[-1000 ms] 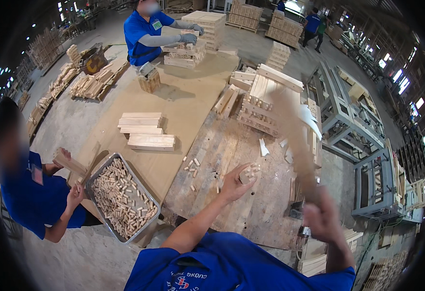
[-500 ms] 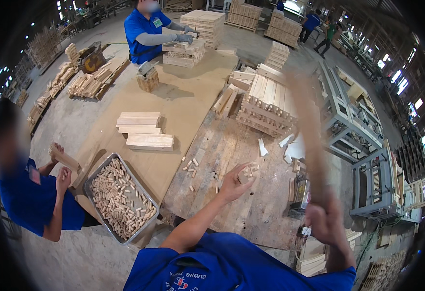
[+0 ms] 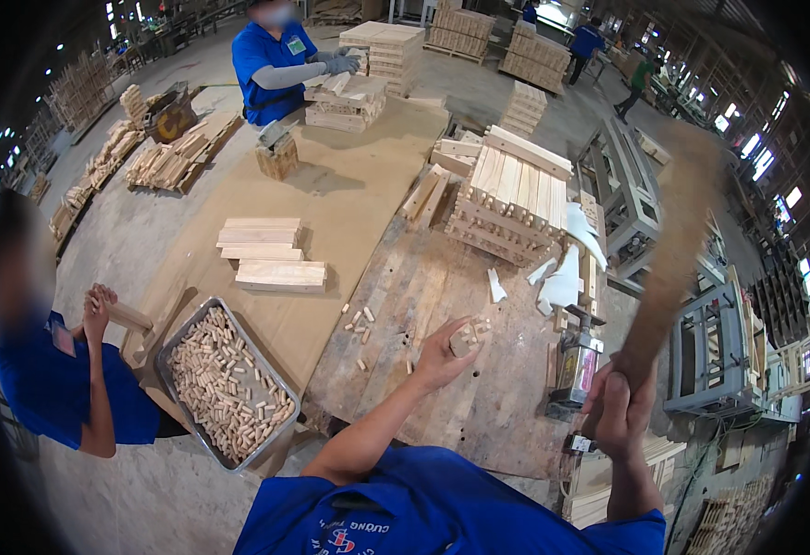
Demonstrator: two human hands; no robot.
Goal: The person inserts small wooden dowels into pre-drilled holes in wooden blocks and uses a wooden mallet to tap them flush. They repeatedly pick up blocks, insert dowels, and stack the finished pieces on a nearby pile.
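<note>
My left hand [image 3: 444, 359] is closed round an upright wooden block [image 3: 466, 341] on the workbench [image 3: 405, 305]. Several short dowels stick up from the block's top end. Raised at the right, my right hand [image 3: 621, 407] grips a long flat wooden bat [image 3: 671, 268], its upper end blurred by motion. A few loose dowels [image 3: 360, 318] lie on the bench to the left of my left hand. Beyond them, a metal tray [image 3: 300, 401] holds a heap of dowels.
Behind my hands stands a stack of drilled wooden pieces [image 3: 507, 208], with white scraps [image 3: 560, 282] beside it. A metal clamp-like device [image 3: 575, 365] sits on the bench's right edge. A co-worker [image 3: 72, 379] at left holds a wooden piece; another [image 3: 276, 65] handles stacked wood at the back.
The bat has swung outward to the right and now tilts away from the block. My left hand stays on the block. The co-worker at left has raised their hands on the wooden piece.
</note>
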